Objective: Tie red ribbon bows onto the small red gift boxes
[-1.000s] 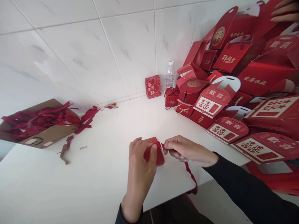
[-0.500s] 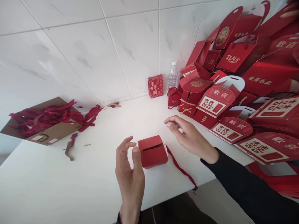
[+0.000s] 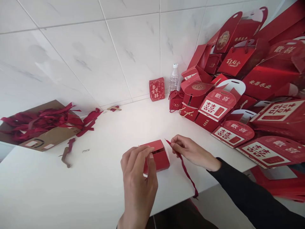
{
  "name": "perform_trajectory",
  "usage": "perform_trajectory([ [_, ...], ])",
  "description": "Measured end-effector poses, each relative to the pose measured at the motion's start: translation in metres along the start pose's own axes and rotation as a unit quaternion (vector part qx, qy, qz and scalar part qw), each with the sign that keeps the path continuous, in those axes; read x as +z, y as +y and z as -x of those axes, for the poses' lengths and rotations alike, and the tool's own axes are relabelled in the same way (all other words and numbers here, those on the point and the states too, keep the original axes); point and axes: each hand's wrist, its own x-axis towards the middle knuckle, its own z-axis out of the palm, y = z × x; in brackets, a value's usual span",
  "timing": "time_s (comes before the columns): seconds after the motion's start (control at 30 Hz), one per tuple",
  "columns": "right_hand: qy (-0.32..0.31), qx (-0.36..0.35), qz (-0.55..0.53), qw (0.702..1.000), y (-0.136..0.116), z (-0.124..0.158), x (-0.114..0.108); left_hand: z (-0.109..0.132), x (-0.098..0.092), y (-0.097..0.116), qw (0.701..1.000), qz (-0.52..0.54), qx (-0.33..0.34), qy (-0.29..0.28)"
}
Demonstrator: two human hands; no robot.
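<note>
A small red paper box [image 3: 159, 155] sits on the white table [image 3: 71, 187] in front of me, its top flaps partly open. My left hand [image 3: 138, 175] rests against the box's left side, fingers curled and pinched at its top flap. My right hand [image 3: 189, 152] is just right of the box and pinches the upper end of a dark red ribbon [image 3: 187, 173]. The ribbon trails down and hangs over the table's front edge.
A brown cardboard box [image 3: 49, 136] full of red ribbons lies at the left, with loose ribbon pieces [image 3: 67, 152] beside it. A heap of red gift boxes and bags [image 3: 238, 95] fills the right corner. A water bottle [image 3: 173, 78] and a small red box [image 3: 157, 89] stand at the tiled wall.
Half a second ago both hands hovered open off the box with the ribbon lying loose. Now the left hand is back on the box and the right hand has pinched the ribbon's end.
</note>
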Motion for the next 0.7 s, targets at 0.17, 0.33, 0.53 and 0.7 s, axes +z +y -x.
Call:
perform_trajectory([
  [0.17, -0.029, -0.002, -0.092, 0.995, -0.015, 0.018, -0.016, -0.010, 0.004, -0.003, 0.998, -0.026, 0.025, -0.059],
  [0.33, -0.024, 0.013, -0.153, 0.988, -0.021, 0.020, -0.018, -0.013, 0.007, -0.007, 0.994, 0.027, -0.049, -0.091],
  [0.53, -0.046, 0.014, -0.206, 0.977, -0.022, 0.020, -0.020, -0.010, 0.009, -0.006, 0.977, 0.130, -0.150, -0.079],
  [0.7, -0.068, 0.010, -0.262, 0.963, -0.022, 0.014, -0.018, -0.011, 0.013, -0.006, 0.971, 0.143, -0.172, -0.084],
])
